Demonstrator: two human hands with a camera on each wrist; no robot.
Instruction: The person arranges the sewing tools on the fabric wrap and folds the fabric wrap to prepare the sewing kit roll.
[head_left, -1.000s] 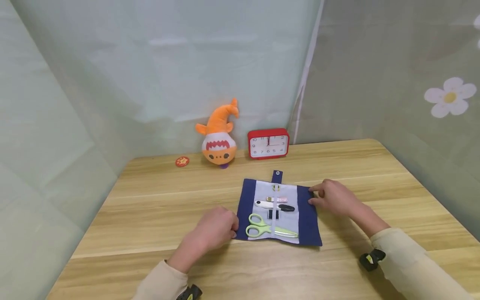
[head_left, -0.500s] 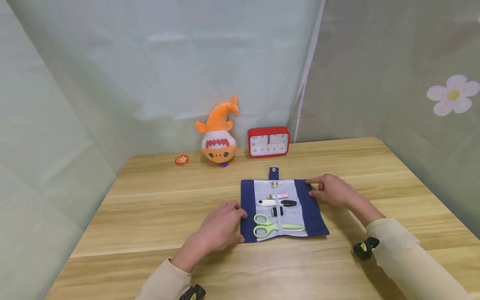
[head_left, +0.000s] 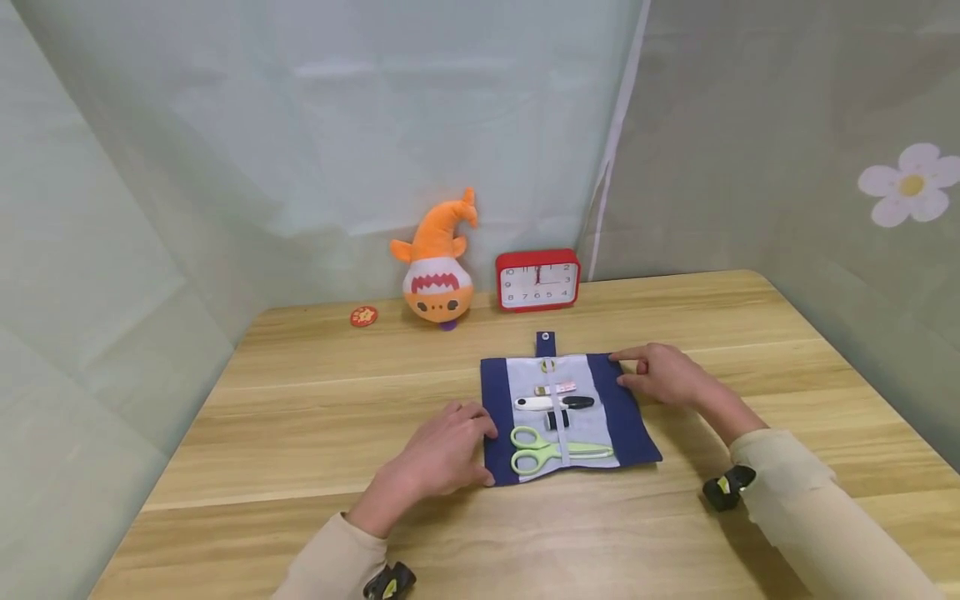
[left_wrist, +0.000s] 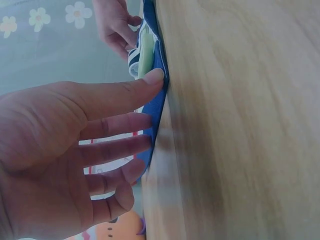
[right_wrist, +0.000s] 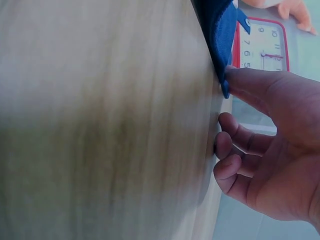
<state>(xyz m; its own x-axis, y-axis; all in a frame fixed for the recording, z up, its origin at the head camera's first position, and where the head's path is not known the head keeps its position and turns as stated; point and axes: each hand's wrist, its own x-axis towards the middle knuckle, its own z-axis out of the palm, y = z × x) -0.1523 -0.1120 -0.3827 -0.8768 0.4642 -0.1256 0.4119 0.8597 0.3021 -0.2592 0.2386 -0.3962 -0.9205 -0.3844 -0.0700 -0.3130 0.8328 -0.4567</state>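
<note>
A navy sewing kit case (head_left: 630, 429) lies unfolded on the table, its pale lining facing up. Under its white elastic band sit green scissors (head_left: 530, 450), a black thread spool (head_left: 557, 420), a white-and-black seam ripper-like tool (head_left: 536, 403), a small rolled tape (head_left: 555, 388) and a tiny yellowish item (head_left: 547, 365). My left hand (head_left: 447, 450) touches the case's left edge with thumb and extended fingers (left_wrist: 125, 140). At the upper right corner, my right hand (head_left: 663, 375) touches the edge with index finger and thumb; its other fingers (right_wrist: 235, 170) bend loosely.
An orange plush shark (head_left: 437, 267) leans upside down against the backdrop. Beside it stands a red alarm clock (head_left: 537, 282). A round red badge (head_left: 363, 316) lies at the back left of the wooden table (head_left: 300, 433). The snap strap (head_left: 546, 343) points toward the clock.
The case has turned slightly and shifted right at its near side. My left hand has gone from curled at the near left corner to spread fingers along the left edge.
</note>
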